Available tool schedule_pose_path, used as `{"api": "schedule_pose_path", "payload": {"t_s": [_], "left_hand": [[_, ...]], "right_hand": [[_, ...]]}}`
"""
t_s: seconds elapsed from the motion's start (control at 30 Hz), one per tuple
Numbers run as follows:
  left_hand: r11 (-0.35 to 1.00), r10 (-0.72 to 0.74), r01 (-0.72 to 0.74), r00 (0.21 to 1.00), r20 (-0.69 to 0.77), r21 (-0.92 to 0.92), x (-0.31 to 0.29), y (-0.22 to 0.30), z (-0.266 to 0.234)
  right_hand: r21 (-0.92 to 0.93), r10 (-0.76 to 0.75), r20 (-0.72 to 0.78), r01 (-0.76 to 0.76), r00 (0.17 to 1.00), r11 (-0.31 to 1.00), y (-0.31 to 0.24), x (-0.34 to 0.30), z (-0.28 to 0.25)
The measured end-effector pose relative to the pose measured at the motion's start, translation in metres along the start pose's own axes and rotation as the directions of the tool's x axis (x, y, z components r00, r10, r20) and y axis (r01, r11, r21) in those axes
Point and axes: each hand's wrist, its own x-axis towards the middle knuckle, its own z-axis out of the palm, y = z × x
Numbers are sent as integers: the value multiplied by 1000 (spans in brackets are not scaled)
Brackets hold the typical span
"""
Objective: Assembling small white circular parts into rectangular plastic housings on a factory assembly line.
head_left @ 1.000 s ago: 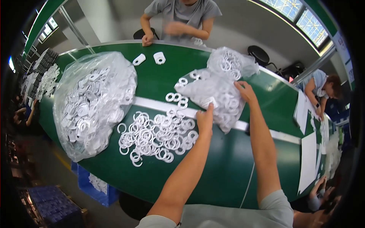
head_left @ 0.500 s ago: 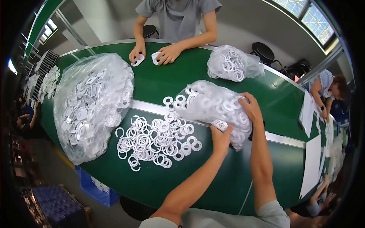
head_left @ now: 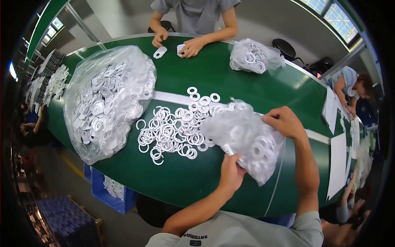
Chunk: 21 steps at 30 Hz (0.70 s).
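A clear plastic bag (head_left: 246, 129) of white rings lies tilted on the green table, its mouth toward a loose heap of white rings (head_left: 166, 133). My left hand (head_left: 232, 172) is closed on the bag's near side. A small white piece (head_left: 227, 150) shows just above its fingers; whether it lies inside or outside the bag is unclear. At the bag's upper right edge, my right hand (head_left: 285, 122) pinches the plastic with bent fingers. Several rings (head_left: 201, 101) lie between the bag's mouth and the heap.
A big clear bag (head_left: 108, 103) of white flat parts stands at left. Across the table (head_left: 181, 82), a co-worker's hands (head_left: 191, 48) touch white parts near a smaller bag of rings (head_left: 256, 56). White boards (head_left: 338, 164) lie at right. A blue bin (head_left: 119, 192) sits below the table's left edge.
The bag has swung toward me, its lower end now nearer. My left hand has shifted slightly left and nearer, my right hand rightward. The co-worker's left-side hand has lifted off its white part.
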Motion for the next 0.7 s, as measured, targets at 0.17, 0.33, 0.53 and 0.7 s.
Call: {"api": "schedule_pose_path", "payload": {"t_s": [0.17, 0.33, 0.53, 0.7], "left_hand": [[999, 33, -32, 998, -46, 19, -35, 40, -1], [992, 129, -129, 992, -1, -12, -45, 70, 4], [890, 267, -269, 962, 58, 367, -64, 94, 12], [562, 476, -468, 857, 196, 682, -71, 122, 25]], "right_hand": [[52, -101, 108, 96, 989, 994, -30, 1, 4], [12, 21, 10, -21, 1000, 1000, -59, 7, -1], [4, -16, -108, 16, 994, 1000, -77, -2, 8], [108, -63, -225, 89, 972, 990, -87, -10, -9]]}}
